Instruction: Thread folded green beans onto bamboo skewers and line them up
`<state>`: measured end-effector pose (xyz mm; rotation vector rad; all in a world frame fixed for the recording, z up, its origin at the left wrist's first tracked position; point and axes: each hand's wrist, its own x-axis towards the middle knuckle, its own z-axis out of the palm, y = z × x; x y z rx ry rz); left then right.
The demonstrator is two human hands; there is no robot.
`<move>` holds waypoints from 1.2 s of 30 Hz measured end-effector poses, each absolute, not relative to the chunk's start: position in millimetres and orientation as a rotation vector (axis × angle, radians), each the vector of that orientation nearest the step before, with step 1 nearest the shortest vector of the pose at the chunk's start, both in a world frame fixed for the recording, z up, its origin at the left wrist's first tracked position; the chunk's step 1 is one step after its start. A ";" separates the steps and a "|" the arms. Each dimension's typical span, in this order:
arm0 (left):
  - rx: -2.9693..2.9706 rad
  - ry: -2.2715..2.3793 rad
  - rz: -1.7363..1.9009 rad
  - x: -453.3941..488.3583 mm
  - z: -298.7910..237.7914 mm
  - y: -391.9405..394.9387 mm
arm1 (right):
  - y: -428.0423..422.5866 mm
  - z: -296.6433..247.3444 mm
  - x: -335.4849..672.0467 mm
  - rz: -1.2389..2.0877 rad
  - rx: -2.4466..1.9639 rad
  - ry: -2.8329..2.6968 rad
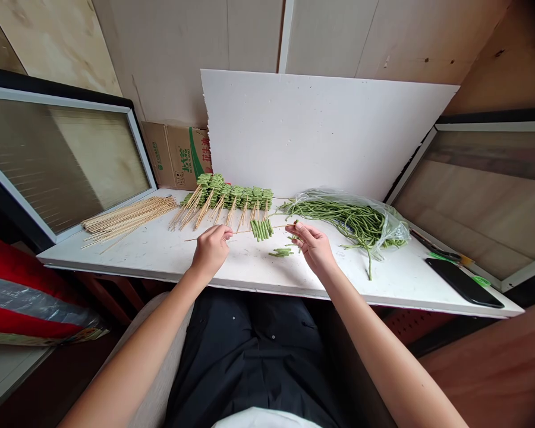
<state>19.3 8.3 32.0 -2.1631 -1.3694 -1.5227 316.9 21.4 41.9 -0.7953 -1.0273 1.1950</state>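
My left hand (213, 248) is closed around a thin bamboo skewer (245, 231), held roughly level above the table. Several short green bean pieces (261, 230) sit side by side on the skewer, between my hands. At its right end, my right hand (311, 242) pinches a small green bean piece (296, 223) against or close to the tip; whether the tip has pierced it I cannot tell. Below lies a small pile of cut bean pieces (281, 252) on the white table (249, 267), some partly behind my right fingers.
Finished bean skewers (236, 196) are stacked at the back, left of centre. Loose bamboo skewers (129, 217) lie at left. A clear plastic bag (395, 223) with long green beans (352, 220) is at right, near a black phone (461, 280). A white board (321, 131) and cardboard box (173, 151) stand behind.
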 end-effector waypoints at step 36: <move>-2.143 -1.139 -1.519 16.5 33.2 7.2 | 13.8 43.7 304.6 1.230 -0.776 -0.951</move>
